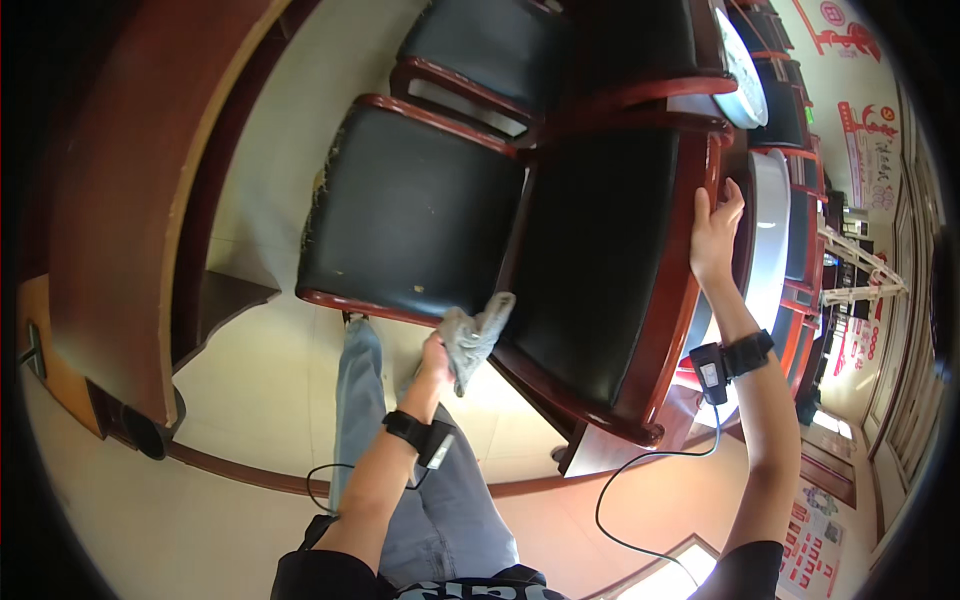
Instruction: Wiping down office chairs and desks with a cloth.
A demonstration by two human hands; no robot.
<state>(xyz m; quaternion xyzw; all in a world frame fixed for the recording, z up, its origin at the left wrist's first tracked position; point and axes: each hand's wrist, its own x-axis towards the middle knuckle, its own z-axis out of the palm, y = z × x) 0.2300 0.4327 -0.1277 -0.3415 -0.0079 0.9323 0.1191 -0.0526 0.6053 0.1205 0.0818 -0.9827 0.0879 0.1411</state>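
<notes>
A grey cloth [472, 341] is bunched in my left hand [436, 360], beside the near side of a wooden armless-looking chair, where its black seat pad [420, 210] meets the black padded back [600, 262]. The pad's front edge is frayed, and small worn spots mark its surface. My right hand [716, 232] grips the reddish-brown top rail [682, 300] of that chair's back, thumb on the near face and fingers over the far side. Both wrists carry a black strap with a small cabled box.
A second black-padded chair [480, 52] stands close beside this one. A brown wooden desk [135, 187] faces the seats at left. Behind the chair back are a white round basin [769, 225] and another pale basin [742, 75]. More chairs [780, 112] and a ladder [862, 262] stand farther off.
</notes>
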